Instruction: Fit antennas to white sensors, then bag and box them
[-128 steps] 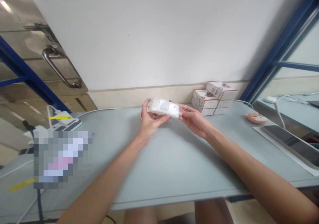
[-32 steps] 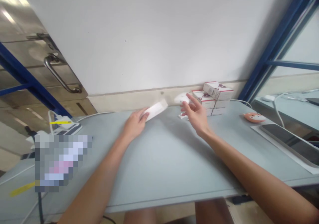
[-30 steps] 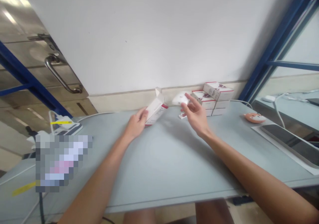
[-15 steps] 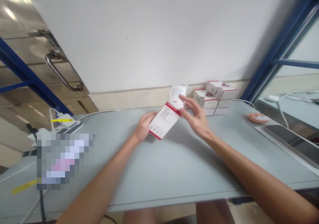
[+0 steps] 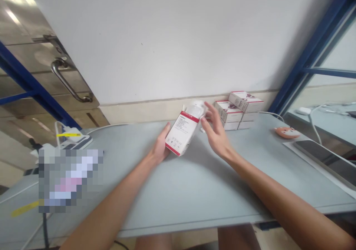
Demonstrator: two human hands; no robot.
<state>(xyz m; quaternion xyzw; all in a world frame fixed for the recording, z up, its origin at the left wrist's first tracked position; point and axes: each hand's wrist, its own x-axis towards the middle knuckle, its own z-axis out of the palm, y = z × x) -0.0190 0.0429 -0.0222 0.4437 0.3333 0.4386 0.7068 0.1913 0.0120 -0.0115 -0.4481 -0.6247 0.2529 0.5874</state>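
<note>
A white and red carton (image 5: 182,133) printed "DETECTOR" is tilted above the grey table, its top end open. My left hand (image 5: 161,143) grips it from the left side and underneath, the thumb along its edge. Out of the open end sticks a white detector (image 5: 194,109) in clear plastic wrap, mostly inside the carton. My right hand (image 5: 217,133) is at the upper right of the carton, fingers apart, with the fingertips close to the wrap; whether they touch it I cannot tell.
Several similar cartons (image 5: 241,109) are stacked against the wall at the back right. An orange mouse (image 5: 287,132) and a dark phone-like slab (image 5: 325,155) lie on the right. A power strip (image 5: 75,142) with cables and a blurred-out patch are on the left of the table (image 5: 194,198).
The detector has slid deeper into the carton, so less of it shows. My right hand has loosened from it and its fingers have spread. My left hand still holds the carton.
</note>
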